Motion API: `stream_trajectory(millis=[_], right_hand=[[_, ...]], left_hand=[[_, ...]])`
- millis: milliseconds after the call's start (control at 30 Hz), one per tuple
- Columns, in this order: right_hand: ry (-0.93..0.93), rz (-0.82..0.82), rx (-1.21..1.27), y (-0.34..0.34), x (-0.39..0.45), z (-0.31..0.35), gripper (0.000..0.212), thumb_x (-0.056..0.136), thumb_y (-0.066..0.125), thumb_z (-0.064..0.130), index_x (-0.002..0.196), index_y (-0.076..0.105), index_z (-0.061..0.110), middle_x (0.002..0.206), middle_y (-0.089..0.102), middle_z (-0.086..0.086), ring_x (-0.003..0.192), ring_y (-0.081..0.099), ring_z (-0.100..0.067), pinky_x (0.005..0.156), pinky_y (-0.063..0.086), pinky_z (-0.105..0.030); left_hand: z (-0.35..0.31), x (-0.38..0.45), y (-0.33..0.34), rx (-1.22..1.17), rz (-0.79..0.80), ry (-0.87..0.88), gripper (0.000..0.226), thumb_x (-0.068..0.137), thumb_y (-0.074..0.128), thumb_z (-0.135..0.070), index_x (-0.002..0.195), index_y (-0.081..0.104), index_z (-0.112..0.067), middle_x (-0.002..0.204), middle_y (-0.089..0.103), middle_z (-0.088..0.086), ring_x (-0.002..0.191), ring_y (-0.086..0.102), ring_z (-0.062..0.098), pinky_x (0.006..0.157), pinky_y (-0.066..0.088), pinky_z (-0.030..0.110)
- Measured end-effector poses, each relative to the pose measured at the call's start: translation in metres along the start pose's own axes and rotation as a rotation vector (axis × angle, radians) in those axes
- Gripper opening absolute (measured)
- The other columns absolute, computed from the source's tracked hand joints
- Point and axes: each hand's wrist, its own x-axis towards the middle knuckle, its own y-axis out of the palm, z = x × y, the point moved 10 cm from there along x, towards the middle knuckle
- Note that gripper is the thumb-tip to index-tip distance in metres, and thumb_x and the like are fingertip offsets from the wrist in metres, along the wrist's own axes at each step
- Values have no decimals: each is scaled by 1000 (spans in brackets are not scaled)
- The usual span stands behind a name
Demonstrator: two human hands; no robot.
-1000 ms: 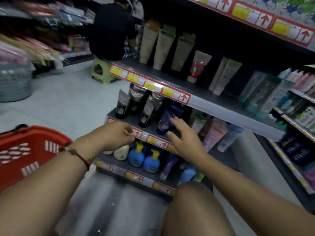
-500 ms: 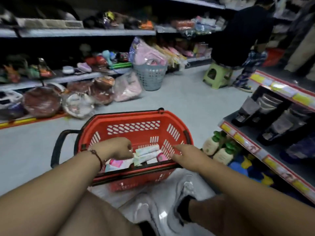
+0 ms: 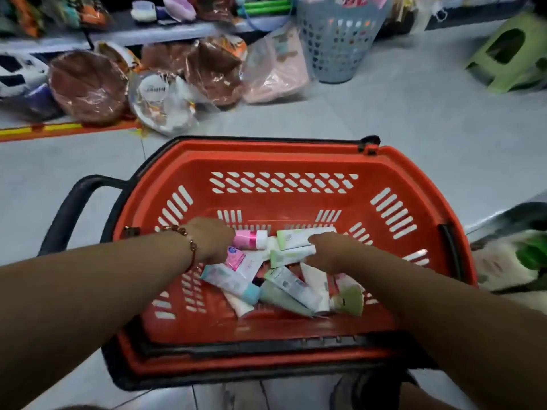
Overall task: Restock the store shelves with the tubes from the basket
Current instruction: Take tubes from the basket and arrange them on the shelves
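Note:
A red plastic basket [image 3: 284,161] with a black handle stands on the floor in front of me, with several tubes lying loose on its bottom. My left hand [image 3: 211,239] is down inside it, fingers closed around a pink tube with a white cap [image 3: 250,239]. My right hand [image 3: 328,251] is also inside, gripping two white-and-green tubes [image 3: 291,247] stacked one above the other. More tubes [image 3: 284,287] in white, teal and pale green lie below both hands.
A grey laundry basket [image 3: 337,39] and a green stool [image 3: 509,51] stand on the floor beyond. Wrapped brown bowls [image 3: 88,87] lie along a low shelf at the left. Green-capped bottles [image 3: 532,253] show at the right edge.
My view swung from the shelves down to the basket. Both hands dropped from the shelf edge into the basket and closed on tubes.

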Motion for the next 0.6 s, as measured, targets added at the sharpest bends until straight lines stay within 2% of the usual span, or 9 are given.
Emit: stream_trajectory(millis=[100, 167, 267, 367, 467, 533, 600], right_hand=[[17, -44, -77, 1, 41, -4, 47, 94, 57, 38, 135, 51, 16, 129, 60, -5, 111, 60, -22, 94, 50, -35], [27, -90, -148, 3, 61, -11, 47, 91, 61, 36, 133, 51, 16, 120, 62, -4, 102, 62, -21, 89, 52, -36], [8, -166, -237, 5, 74, -17, 46, 92, 60, 32, 134, 48, 16, 124, 56, -5, 105, 61, -23, 89, 50, -38], [-25, -253, -413, 5, 79, -12, 43, 94, 57, 27, 133, 46, 13, 125, 53, -8, 112, 55, -25, 95, 47, -38], [-42, -253, -532, 9, 78, -10, 41, 96, 54, 26, 133, 45, 10, 126, 52, -11, 115, 52, -26, 98, 44, -39], [-32, -210, -477, 14, 76, -13, 43, 96, 54, 26, 134, 44, 9, 127, 54, -11, 116, 55, -27, 100, 45, -40], [4, -121, -244, 19, 72, -21, 40, 95, 58, 24, 131, 48, 9, 123, 61, -10, 110, 61, -28, 99, 49, -40]], left_hand=[[-2, 38, 15, 71, -73, 30, 43, 92, 57, -33, 133, 50, -24, 120, 61, 1, 103, 60, 21, 86, 53, 35], [1, 59, 27, 97, -52, 6, 46, 90, 63, -36, 131, 50, -22, 115, 63, 1, 99, 60, 19, 86, 54, 36], [0, 76, 39, 104, 6, -46, 40, 89, 66, -36, 124, 56, -20, 107, 63, 0, 92, 61, 16, 83, 56, 33], [-4, 86, 45, 119, 30, -58, 31, 92, 63, -31, 121, 59, -20, 106, 66, -2, 93, 63, 17, 83, 56, 32], [-10, 87, 40, 196, -10, 4, 30, 94, 61, -26, 124, 56, -22, 110, 67, -2, 99, 64, 18, 83, 55, 33], [-12, 83, 39, 199, -6, 31, 32, 96, 60, -25, 127, 53, -22, 112, 66, -2, 101, 64, 19, 86, 56, 33], [-10, 79, 39, 107, 7, 19, 35, 96, 60, -24, 130, 51, -21, 113, 66, 0, 101, 64, 19, 88, 55, 33]])
